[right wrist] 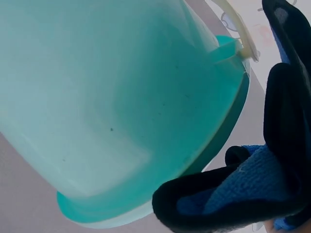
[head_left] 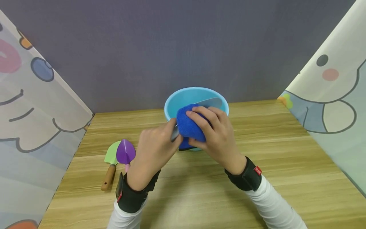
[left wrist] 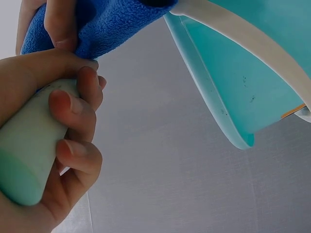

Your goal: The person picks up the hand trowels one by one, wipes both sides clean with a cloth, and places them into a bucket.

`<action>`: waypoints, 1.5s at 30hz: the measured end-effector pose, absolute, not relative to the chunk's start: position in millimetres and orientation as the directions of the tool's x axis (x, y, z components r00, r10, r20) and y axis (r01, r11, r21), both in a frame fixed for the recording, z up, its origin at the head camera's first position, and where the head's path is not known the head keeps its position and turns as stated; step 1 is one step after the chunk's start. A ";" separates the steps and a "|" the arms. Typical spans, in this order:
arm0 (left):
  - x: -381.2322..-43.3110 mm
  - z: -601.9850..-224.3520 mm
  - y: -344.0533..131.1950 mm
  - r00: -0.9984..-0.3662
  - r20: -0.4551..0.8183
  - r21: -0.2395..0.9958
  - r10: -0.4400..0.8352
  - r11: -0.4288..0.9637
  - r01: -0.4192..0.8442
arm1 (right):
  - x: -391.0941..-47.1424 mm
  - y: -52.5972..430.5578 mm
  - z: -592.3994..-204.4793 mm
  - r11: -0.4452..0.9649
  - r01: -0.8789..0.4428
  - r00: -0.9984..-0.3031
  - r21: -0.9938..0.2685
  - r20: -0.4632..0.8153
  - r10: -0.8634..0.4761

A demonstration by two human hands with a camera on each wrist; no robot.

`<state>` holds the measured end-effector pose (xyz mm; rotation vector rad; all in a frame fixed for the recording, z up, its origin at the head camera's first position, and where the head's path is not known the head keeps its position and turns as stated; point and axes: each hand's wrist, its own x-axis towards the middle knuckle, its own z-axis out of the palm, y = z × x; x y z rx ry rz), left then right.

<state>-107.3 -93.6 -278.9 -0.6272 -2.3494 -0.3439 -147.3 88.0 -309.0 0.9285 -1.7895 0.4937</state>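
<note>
My left hand [head_left: 155, 146] grips the pale handle [left wrist: 34, 141] of a tool; the handle's end is green. A blue cloth [head_left: 190, 125] with a dark edge is bunched round the tool's middle. With its fingers over the top and the thumb below, my right hand [head_left: 218, 136] holds this cloth. Past the cloth, a pale, rounded, blade-like piece [head_left: 212, 102] reaches over the mouth of a light blue bucket [head_left: 168, 108]. The cloth hides the part between handle and blade. In the right wrist view, the cloth's folds [right wrist: 257, 179] hang near the bucket's rim.
Left of the hands, a green trowel [head_left: 113, 152] with a wooden handle lies beside a purple trowel [head_left: 125, 152] with a pink handle, blades overlapping. The bucket has a cream carrying handle [left wrist: 248, 36]. A grey panel [head_left: 128, 63] stands behind the wooden table [head_left: 286, 159].
</note>
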 end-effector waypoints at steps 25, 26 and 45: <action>-106.0 -276.3 -94.0 -0.664 0.668 0.071 0.336 0.859 0.506 | -148.7 90.8 -305.8 0.615 -0.781 -0.230 0.109 0.866 -0.445; -105.9 -276.3 -94.1 -0.664 0.668 0.070 0.335 0.860 0.505 | -149.0 91.2 -305.7 0.610 -0.783 -0.223 0.119 0.862 -0.454; -105.1 -276.6 -93.7 -0.661 0.664 0.078 0.350 0.846 0.527 | -151.1 91.3 -307.2 0.608 -0.780 -0.199 0.149 0.862 -0.466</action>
